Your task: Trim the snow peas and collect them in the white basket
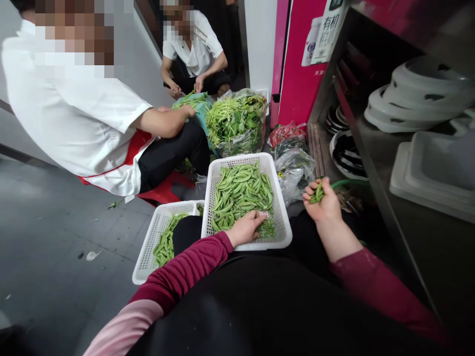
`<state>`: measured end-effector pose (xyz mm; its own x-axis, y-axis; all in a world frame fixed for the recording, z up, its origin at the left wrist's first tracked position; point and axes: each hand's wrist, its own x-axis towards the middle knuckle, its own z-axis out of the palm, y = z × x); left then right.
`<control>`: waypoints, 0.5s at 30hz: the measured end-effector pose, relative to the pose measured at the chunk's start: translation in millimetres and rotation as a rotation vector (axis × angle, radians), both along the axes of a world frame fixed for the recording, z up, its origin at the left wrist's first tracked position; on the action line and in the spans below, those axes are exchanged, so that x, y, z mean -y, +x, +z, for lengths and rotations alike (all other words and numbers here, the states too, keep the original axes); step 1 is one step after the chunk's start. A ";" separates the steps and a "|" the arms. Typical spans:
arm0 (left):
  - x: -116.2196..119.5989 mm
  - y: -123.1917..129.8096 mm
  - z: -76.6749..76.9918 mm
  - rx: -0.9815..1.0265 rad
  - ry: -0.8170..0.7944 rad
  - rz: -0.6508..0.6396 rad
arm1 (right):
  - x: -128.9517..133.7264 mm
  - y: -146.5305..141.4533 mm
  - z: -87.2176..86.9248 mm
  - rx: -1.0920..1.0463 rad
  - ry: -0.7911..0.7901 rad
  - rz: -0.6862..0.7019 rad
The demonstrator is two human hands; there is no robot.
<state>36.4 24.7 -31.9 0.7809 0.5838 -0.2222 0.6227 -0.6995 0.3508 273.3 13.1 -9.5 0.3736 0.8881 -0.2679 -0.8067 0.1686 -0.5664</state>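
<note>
A white perforated plastic basket (284, 225) rests on my lap, with many green pea pods (241, 190) spread inside it. My left hand (247, 228) reaches into its near right corner, fingers bent and close together beside small green trimmings (267, 228). Whatever lies between those fingertips is hidden. To the right of the basket, my right hand (324, 202) is raised palm up, fingers curled around several pea pods (317, 192).
A second white basket (144, 257) of pods stands low at left. A person (74, 113) sits at left on a red stool (166, 190); another person (195, 47) crouches behind a bag of leafy greens (237, 121). A metal shelf (386, 183) with dishes borders the right.
</note>
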 end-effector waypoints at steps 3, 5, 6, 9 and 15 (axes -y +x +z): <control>-3.1 -0.8 -2.3 -0.154 0.096 0.011 | 3.0 -5.9 1.0 0.037 -0.038 0.129; -7.1 -1.1 -3.0 -0.233 0.092 -0.014 | 7.8 -18.9 0.8 0.161 -0.049 0.253; -9.5 -1.5 -2.6 -0.237 0.086 -0.025 | 10.5 -25.9 0.3 0.246 -0.044 0.307; -16.3 -3.9 5.8 -0.129 0.058 0.033 | 17.1 -44.3 -3.1 0.634 -0.073 0.410; -17.2 -4.7 46.5 0.245 -0.376 0.301 | 24.0 -71.6 -13.4 1.504 -0.028 0.520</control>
